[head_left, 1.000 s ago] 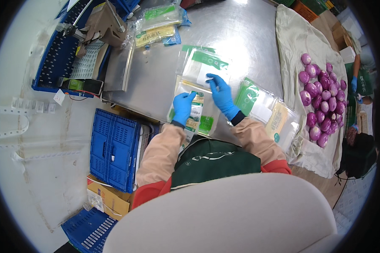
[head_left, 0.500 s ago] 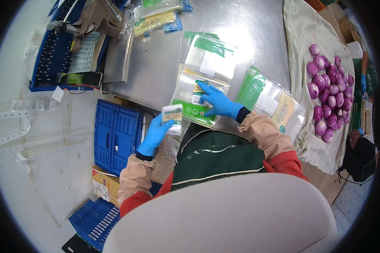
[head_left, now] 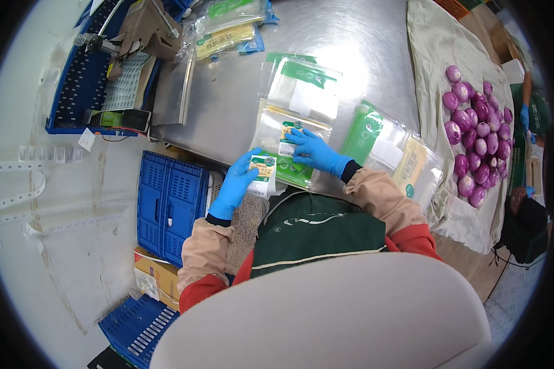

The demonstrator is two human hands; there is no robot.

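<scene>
Head view: a small printed label sits pinched in the left hand, fingers closed on it, at the near edge of the steel table. At two o'clock from it the right hand lies flat, fingers spread, pressing a clear pouch with a green band, which already carries a similar label. More pouches lie at twelve and three o'clock; purple onions rest on cloth far at three o'clock, and a blue crate stands at eight o'clock. The label could go on crooked or creased, since the slick pouch may slide under the pressing hand. Half a second ago the left hand was lower, over the crate; it has since risen to the pouch's edge.
</scene>
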